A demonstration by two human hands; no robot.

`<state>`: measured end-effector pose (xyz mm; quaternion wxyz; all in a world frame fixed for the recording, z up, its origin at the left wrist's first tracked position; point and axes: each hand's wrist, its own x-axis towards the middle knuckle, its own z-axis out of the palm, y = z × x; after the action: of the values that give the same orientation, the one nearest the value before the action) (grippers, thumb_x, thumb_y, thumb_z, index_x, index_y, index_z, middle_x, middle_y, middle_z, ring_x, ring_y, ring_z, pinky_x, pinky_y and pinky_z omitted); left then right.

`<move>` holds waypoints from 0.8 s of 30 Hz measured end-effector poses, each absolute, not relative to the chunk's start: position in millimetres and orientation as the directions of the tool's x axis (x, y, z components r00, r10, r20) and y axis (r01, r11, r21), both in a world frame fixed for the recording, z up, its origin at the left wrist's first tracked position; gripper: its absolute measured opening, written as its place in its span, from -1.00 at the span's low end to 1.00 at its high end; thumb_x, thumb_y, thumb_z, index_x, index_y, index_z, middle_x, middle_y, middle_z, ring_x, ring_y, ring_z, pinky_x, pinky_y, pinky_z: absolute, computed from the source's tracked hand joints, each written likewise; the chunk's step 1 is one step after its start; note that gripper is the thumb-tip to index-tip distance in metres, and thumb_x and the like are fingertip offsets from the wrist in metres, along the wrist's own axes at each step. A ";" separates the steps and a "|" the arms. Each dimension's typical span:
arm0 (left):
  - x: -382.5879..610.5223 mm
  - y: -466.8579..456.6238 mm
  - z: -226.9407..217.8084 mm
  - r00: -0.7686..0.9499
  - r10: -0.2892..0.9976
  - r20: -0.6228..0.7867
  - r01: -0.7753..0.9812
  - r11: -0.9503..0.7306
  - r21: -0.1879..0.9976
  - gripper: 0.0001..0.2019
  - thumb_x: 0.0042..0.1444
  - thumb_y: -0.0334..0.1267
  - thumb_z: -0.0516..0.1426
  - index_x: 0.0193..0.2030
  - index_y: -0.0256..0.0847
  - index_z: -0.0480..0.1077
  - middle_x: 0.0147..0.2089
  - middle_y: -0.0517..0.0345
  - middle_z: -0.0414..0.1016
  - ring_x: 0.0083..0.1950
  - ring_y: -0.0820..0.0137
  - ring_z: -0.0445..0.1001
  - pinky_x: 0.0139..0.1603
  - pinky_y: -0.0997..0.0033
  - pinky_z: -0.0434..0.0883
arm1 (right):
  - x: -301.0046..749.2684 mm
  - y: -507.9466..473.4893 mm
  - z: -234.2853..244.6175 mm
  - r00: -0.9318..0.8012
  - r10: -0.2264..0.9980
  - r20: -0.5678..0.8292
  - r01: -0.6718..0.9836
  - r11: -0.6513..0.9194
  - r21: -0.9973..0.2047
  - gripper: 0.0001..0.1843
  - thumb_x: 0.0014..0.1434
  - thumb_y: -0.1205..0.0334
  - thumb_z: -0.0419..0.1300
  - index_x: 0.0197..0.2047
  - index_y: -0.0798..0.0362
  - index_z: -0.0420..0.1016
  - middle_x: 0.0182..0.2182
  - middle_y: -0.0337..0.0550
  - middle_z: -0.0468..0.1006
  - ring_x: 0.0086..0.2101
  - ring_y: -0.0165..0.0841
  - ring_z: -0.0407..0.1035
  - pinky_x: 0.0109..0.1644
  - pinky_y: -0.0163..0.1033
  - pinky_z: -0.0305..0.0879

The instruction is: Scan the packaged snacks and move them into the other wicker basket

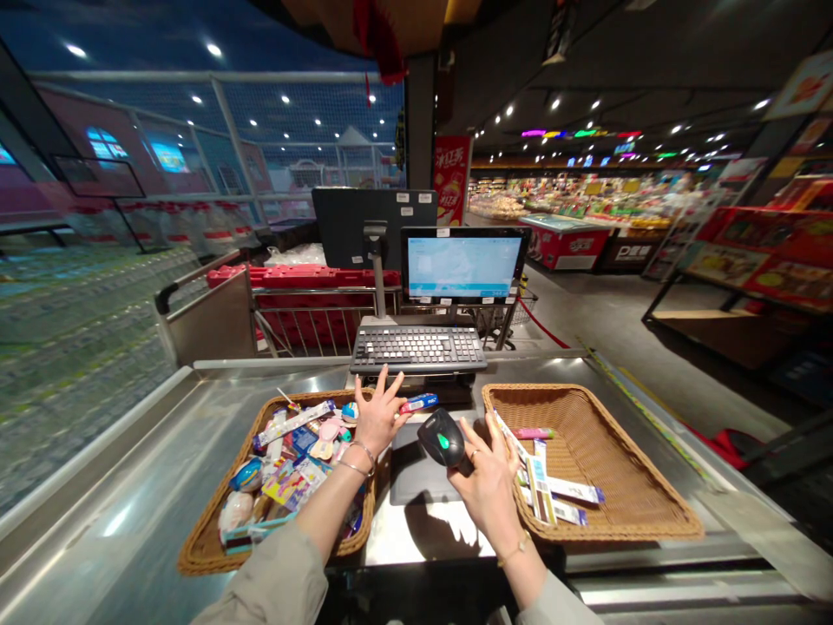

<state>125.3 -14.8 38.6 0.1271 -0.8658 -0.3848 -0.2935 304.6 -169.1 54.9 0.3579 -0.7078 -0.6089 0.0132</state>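
The left hand [377, 418], fingers splayed, has a small red-and-blue box [420, 403] at its fingertips; whether pinched, I cannot tell. The right hand [487, 477] clasps a black barcode scanner [441, 437] between two wicker baskets [618, 451].

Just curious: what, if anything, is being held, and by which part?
The left hand appears to pinch the small blue-and-red box by its red end. Whether the right hand holds the black scanner cannot be told.

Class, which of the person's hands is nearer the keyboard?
Left. The left hand is by the near edge of the keyboard; the right hand is farther back, at the black scanner.
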 end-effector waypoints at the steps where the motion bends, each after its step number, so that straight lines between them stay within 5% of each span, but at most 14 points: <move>1: 125.4 -14.7 38.6 0.529 0.591 0.609 0.741 -0.671 0.007 -0.85 0.16 -0.12 0.18 -0.20 -0.06 0.51 0.33 0.09 0.29 0.44 -0.04 0.02 0.32 -0.53 -0.32 | 304.6 -169.1 54.9 0.256 0.872 0.418 0.854 -0.001 -0.521 -0.73 0.00 0.31 0.18 -0.21 -0.12 0.58 0.14 -0.30 0.46 0.35 -0.08 -0.11 0.32 0.26 -0.27; 24: 143.5 -14.0 46.0 0.541 0.561 0.627 0.716 -0.698 0.007 -0.85 0.14 -0.12 0.20 -0.19 -0.06 0.51 0.31 0.07 0.33 0.45 -0.02 0.02 0.32 -0.54 -0.31 | 324.5 -169.7 42.5 0.311 0.822 0.477 0.890 -0.076 -0.450 -0.60 -0.02 0.30 0.17 -0.08 -0.11 0.57 0.19 -0.26 0.41 0.33 -0.04 -0.08 0.30 0.22 -0.21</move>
<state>143.5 -14.0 46.0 0.1258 -0.8686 -0.3675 -0.3075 324.5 -169.7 42.5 0.3466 -0.7318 -0.5848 -0.0486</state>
